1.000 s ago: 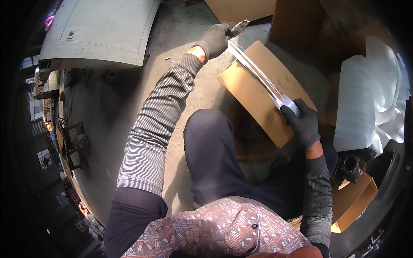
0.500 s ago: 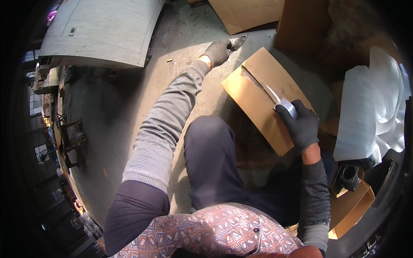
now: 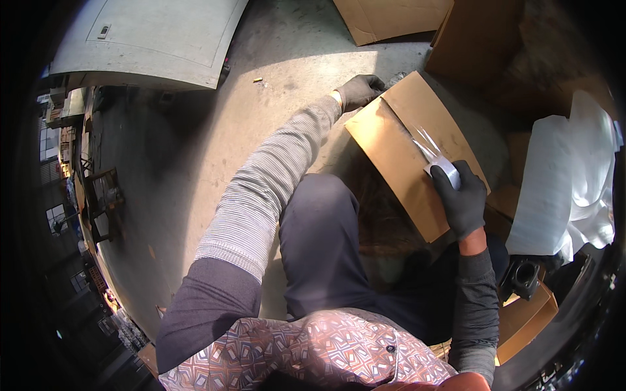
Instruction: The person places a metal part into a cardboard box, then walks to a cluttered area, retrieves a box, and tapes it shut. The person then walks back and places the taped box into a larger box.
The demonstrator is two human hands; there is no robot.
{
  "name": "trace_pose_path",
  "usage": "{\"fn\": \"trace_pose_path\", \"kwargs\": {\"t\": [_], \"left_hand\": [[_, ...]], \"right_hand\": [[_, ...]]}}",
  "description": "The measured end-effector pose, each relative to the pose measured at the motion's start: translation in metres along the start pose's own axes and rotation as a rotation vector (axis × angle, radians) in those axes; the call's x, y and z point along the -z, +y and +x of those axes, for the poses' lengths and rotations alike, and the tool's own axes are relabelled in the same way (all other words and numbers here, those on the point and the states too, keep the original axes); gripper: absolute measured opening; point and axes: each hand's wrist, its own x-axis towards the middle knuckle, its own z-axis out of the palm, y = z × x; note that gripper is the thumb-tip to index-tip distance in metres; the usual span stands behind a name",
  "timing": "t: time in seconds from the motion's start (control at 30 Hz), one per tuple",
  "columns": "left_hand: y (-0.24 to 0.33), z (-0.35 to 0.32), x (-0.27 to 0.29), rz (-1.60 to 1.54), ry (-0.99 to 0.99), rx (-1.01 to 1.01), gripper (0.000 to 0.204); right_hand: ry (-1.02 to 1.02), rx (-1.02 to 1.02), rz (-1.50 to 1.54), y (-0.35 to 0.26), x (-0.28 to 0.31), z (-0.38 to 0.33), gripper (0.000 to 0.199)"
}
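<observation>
Lower now, right hand (image 3: 464, 202) tapes cardboard box (image 3: 391, 150).

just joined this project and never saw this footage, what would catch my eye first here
First, the tan cardboard box at centre right, with a strip of clear tape running down its seam. The gloved right hand holds a tape roll against the box, while the gloved left hand grips the box's far corner. To the far right lies a bright white crumpled sheet, and a pale grey panel lies on the concrete floor at upper left.

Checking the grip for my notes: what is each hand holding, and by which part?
Right hand grips a tape roll around its rim; left hand holds the cardboard box at its far corner.
</observation>
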Motion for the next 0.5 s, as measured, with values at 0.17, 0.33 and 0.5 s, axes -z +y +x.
{"fn": "trace_pose_path", "kwargs": {"t": [0.17,0.33,0.5], "left_hand": [[0.003,-0.009,-0.005,-0.144,0.078,0.106,0.028],[0.017,-0.023,-0.011,0.331,0.325,-0.098,0.024],[0.028,-0.022,0.004,0.503,0.085,-0.243,0.026]], "right_hand": [[0.017,0.039,0.001,0.001,-0.004,0.001,0.035],[0.027,0.030,0.002,0.003,-0.006,0.000,0.032],[0.045,0.067,0.028,0.005,-0.010,0.000,0.030]]}}
